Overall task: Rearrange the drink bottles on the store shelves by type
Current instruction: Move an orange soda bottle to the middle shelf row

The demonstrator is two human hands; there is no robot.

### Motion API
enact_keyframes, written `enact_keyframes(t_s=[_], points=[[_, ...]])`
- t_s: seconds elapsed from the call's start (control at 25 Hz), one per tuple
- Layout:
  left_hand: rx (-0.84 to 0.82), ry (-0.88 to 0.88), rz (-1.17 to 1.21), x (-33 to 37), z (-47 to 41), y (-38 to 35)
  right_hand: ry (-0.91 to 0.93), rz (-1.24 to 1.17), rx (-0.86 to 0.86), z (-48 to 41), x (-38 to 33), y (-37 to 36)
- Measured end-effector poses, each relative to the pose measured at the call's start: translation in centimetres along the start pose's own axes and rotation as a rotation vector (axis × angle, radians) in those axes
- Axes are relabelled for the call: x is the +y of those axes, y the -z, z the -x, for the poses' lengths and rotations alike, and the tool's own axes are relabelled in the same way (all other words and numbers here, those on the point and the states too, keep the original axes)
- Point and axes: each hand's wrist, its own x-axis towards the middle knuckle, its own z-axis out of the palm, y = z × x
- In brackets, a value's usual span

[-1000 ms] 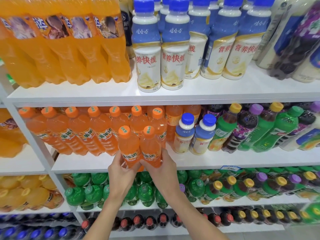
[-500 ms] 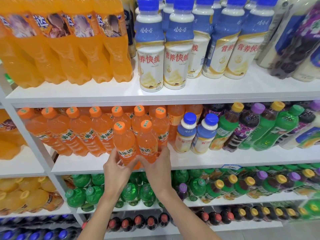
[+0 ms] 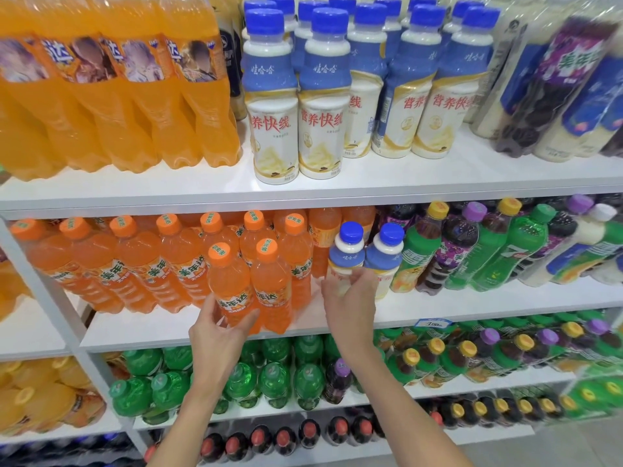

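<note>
Middle shelf (image 3: 472,303), read left to right.

Orange soda bottles (image 3: 175,264): seven caps counted in the back row, and two more bottles stand in front at the shelf edge.

Left hand (image 3: 219,332) wraps the front-left orange bottle (image 3: 229,288) low on its label, fingers on its left side and thumb on its right.

Right hand (image 3: 350,305) curls round the lower body of the left small milk bottle (image 3: 347,257); the base is hidden by the hand. The second small milk bottle (image 3: 384,257) touches it on the right. That makes two in all, set between the orange group and a green bottle (image 3: 418,261).

Judgement: the orange group looks about sorted, and the step in hand is pulling out the stray milk bottles. The next move is likely up to the upper shelf (image 3: 404,178), beside the large milk bottles (image 3: 276,129). It calls for a clean lift without tipping the neighbour.
</note>
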Motion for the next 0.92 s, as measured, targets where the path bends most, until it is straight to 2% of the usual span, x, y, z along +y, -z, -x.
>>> enact_keyframes(t_s=[0.12, 0.44, 0.52, 0.72, 0.92], points=[[0.012, -0.017, -0.005, 0.5, 0.3, 0.1, -0.008, 0.02, 0.091, -0.4, 0.7, -2.1], [0.006, 0.001, 0.053, 0.4, 0.8, 0.7, -0.004, 0.086, 0.141, -1.6, 1.3, -4.3], [0.0, -0.007, 0.053, 0.8, 1.0, 0.7, -0.022, 0.057, 0.123, -2.0, 1.8, -4.6], [0.021, -0.01, 0.08, 0.6, 1.9, 1.1, -0.03, -0.146, -0.044, -2.3, 2.5, -3.1], [0.015, -0.043, 0.073, 1.1, 3.6, 1.4, -0.01, -0.262, -0.087, 0.3, 1.4, 0.8]])
